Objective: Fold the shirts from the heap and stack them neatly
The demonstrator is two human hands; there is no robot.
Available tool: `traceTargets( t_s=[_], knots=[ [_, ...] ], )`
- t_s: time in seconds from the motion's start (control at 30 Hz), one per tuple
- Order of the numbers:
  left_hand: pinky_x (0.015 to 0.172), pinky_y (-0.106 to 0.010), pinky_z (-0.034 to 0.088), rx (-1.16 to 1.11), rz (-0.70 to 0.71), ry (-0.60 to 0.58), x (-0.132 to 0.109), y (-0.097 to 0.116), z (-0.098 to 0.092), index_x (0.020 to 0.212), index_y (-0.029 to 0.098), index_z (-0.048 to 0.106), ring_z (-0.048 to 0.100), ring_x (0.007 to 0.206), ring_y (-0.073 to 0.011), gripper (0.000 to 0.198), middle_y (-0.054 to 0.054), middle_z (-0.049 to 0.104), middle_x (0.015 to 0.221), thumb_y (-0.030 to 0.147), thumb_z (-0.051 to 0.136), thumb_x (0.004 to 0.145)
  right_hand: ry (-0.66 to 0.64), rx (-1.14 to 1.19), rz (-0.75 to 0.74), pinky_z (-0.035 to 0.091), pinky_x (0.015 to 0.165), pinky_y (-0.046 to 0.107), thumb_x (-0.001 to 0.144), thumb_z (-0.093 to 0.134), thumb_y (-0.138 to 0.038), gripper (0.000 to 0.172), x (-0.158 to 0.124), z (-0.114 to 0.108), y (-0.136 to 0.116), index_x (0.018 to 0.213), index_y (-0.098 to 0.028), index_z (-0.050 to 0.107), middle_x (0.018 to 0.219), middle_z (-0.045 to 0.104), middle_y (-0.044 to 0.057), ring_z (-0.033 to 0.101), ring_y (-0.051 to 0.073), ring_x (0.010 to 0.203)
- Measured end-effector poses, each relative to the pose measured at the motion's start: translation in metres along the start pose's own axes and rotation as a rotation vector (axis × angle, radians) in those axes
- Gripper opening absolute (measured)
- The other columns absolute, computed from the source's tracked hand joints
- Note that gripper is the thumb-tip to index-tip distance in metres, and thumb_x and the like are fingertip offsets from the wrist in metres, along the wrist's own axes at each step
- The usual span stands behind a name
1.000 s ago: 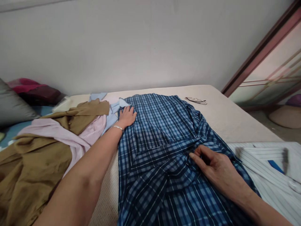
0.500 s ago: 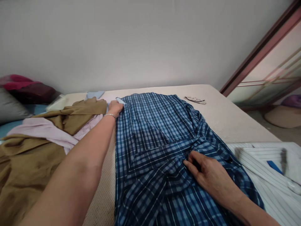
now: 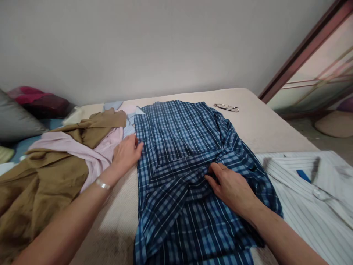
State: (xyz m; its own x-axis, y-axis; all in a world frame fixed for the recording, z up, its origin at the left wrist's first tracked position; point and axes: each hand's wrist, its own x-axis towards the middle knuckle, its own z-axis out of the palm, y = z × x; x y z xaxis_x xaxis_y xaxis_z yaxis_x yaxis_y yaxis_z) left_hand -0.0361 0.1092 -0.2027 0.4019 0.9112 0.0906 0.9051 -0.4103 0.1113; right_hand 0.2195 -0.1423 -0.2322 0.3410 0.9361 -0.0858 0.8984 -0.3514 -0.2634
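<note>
A blue plaid shirt (image 3: pixel 179 147) lies spread lengthwise on the beige bed (image 3: pixel 264 129), one sleeve folded across its middle. My left hand (image 3: pixel 125 152) rests at the shirt's left edge, fingers together and laid flat against the cloth, a silver bangle on the wrist. My right hand (image 3: pixel 230 187) lies palm down on the folded sleeve near the shirt's middle, fingertips pressing into a crease. I cannot see anything held in either hand.
A heap of clothes lies to the left: a tan garment (image 3: pixel 35 184), a pink shirt (image 3: pixel 82 151), a light blue one (image 3: pixel 129 123). A white striped shirt (image 3: pixel 311 195) lies at right. Eyeglasses (image 3: pixel 226 107) sit at the far side. Pillows (image 3: pixel 22 117) are at far left.
My left hand slid from the shirt's far collar corner back toward me along the left edge. My right hand stayed on the folded sleeve, shifting slightly left.
</note>
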Motion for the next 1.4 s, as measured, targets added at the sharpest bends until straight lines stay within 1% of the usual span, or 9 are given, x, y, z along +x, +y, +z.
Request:
traceTargets(
  t_s=[0.1, 0.2, 0.37, 0.57, 0.8, 1.0, 1.13, 1.27, 1.4],
  knots=[
    [0.068, -0.041, 0.043, -0.043, 0.096, -0.274, -0.109, 0.006, -0.033, 0.095, 0.032, 0.055, 0.063, 0.076, -0.0286, 0.032, -0.007, 0.064, 0.085, 0.062, 0.045, 0.09, -0.001, -0.011, -0.023, 0.031, 0.059, 0.03, 0.094, 0.05, -0.025, 0.008, 0.001, -0.007, -0.004, 0.09, -0.02, 0.055, 0.09, 0.067, 0.008, 0.062, 0.02, 0.073],
    [0.069, -0.043, 0.045, -0.097, 0.04, -0.413, -0.202, 0.014, -0.042, 0.099, 0.036, 0.054, 0.063, 0.079, -0.0304, 0.045, -0.008, 0.063, 0.09, 0.073, 0.059, 0.075, 0.097, 0.092, -0.046, 0.034, 0.063, 0.029, 0.089, 0.049, -0.016, 0.01, 0.004, -0.017, -0.005, 0.091, -0.02, 0.059, 0.09, 0.069, 0.007, 0.062, 0.021, 0.078],
    [0.097, -0.048, 0.046, -0.174, 0.081, -0.331, -0.272, 0.022, -0.007, 0.114, 0.034, 0.054, 0.056, 0.117, -0.032, 0.039, -0.015, 0.054, 0.127, 0.049, 0.064, 0.079, 0.335, 0.38, -0.021, 0.041, 0.071, 0.029, 0.083, 0.051, -0.017, 0.016, 0.006, -0.038, -0.003, 0.089, -0.021, 0.065, 0.084, 0.069, 0.003, 0.06, 0.019, 0.074],
    [0.099, -0.049, 0.046, -0.02, 0.144, -0.271, -0.274, 0.018, 0.009, 0.112, 0.028, 0.06, 0.053, 0.116, -0.031, 0.041, -0.016, 0.052, 0.128, 0.012, 0.053, 0.075, 0.466, 0.533, 0.103, 0.035, 0.058, 0.028, 0.081, 0.057, -0.029, 0.016, 0.004, -0.048, 0.011, 0.089, -0.021, 0.069, 0.056, 0.049, -0.005, 0.044, 0.015, 0.054],
    [0.085, -0.052, 0.045, -0.003, 0.244, -0.505, -0.263, 0.017, 0.001, 0.087, 0.028, 0.064, 0.054, 0.1, -0.0327, 0.02, -0.014, 0.059, 0.098, 0.014, 0.055, 0.075, 0.56, 0.499, 0.181, 0.037, 0.061, 0.029, 0.078, 0.058, -0.028, 0.034, 0.007, -0.046, 0.02, 0.109, -0.022, 0.071, 0.056, 0.049, -0.005, 0.046, 0.015, 0.054],
    [0.091, -0.056, 0.041, -0.042, 0.303, -0.626, -0.263, 0.013, 0.012, 0.089, 0.024, 0.063, 0.054, 0.1, -0.0342, 0.024, -0.014, 0.061, 0.1, 0.014, 0.06, 0.069, 0.52, 0.478, 0.199, 0.041, 0.065, 0.032, 0.076, 0.056, -0.027, 0.043, 0.008, -0.047, 0.023, 0.116, -0.021, 0.07, 0.068, 0.06, 0.0, 0.05, 0.017, 0.058],
    [0.091, -0.05, 0.042, -0.051, 0.255, -0.674, -0.26, 0.018, -0.005, 0.09, 0.023, 0.062, 0.055, 0.103, -0.0327, 0.025, -0.012, 0.063, 0.103, 0.012, 0.06, 0.068, 0.506, 0.446, 0.233, 0.043, 0.067, 0.034, 0.075, 0.057, -0.029, 0.051, 0.012, -0.043, 0.023, 0.124, -0.019, 0.066, 0.07, 0.061, 0.001, 0.052, 0.018, 0.059],
    [0.084, -0.037, 0.044, -0.125, 0.15, -0.541, -0.255, 0.022, -0.03, 0.092, 0.023, 0.059, 0.059, 0.099, -0.0251, 0.02, -0.007, 0.063, 0.104, 0.012, 0.055, 0.076, 0.485, 0.412, 0.294, 0.045, 0.069, 0.035, 0.072, 0.059, -0.028, 0.057, 0.014, -0.041, 0.022, 0.128, -0.018, 0.064, 0.071, 0.061, 0.001, 0.054, 0.02, 0.06],
    [0.079, -0.033, 0.044, -0.157, -0.075, -0.393, -0.246, 0.014, -0.035, 0.107, 0.021, 0.054, 0.064, 0.094, -0.0233, 0.018, -0.009, 0.065, 0.106, 0.031, 0.041, 0.098, 0.49, 0.432, 0.287, 0.045, 0.067, 0.035, 0.074, 0.059, -0.029, 0.057, 0.013, -0.042, 0.019, 0.13, -0.021, 0.064, 0.068, 0.06, 0.0, 0.054, 0.019, 0.059]
  ],
)
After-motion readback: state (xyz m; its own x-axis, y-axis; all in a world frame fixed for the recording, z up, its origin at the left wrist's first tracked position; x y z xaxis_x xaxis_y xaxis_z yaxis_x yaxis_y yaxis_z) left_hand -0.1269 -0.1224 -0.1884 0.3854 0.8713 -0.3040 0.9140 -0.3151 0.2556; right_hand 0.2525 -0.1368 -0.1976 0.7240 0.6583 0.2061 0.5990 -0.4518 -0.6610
